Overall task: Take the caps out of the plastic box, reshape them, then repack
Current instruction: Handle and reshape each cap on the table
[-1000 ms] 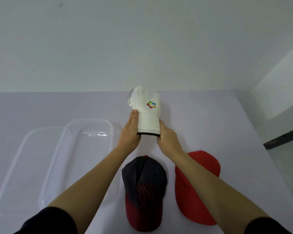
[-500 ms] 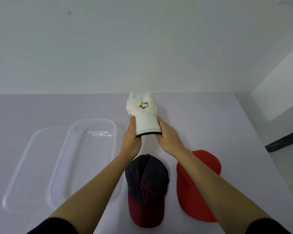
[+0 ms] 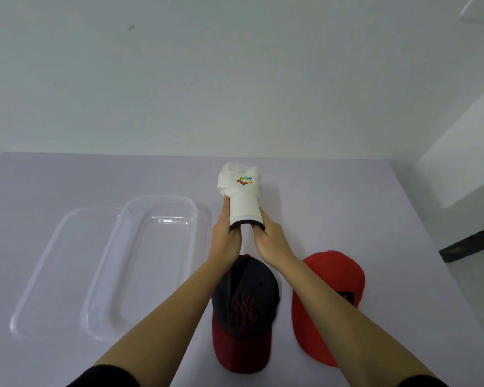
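Observation:
A white cap (image 3: 242, 196) with a multicoloured logo is held up above the table, its brim curled into a tube. My left hand (image 3: 224, 238) grips the brim's left side and my right hand (image 3: 271, 241) grips its right side. The crown is crumpled at the far end. A dark navy cap with a maroon brim (image 3: 245, 311) lies on the table below my hands. To its right lies a red cap (image 3: 330, 291), partly hidden by my right forearm. The clear plastic box (image 3: 151, 263) stands to the left with nothing in it.
The box's clear lid (image 3: 48, 275) lies flat beside the box, further left. The pale lilac table (image 3: 347, 208) ends at a white wall behind and at an edge on the right, where a dark object (image 3: 470, 244) sits on the floor.
Both hands have squeezed the white cap's brim into a tighter curl and shifted it slightly. The logo on the crown has moved a little left.

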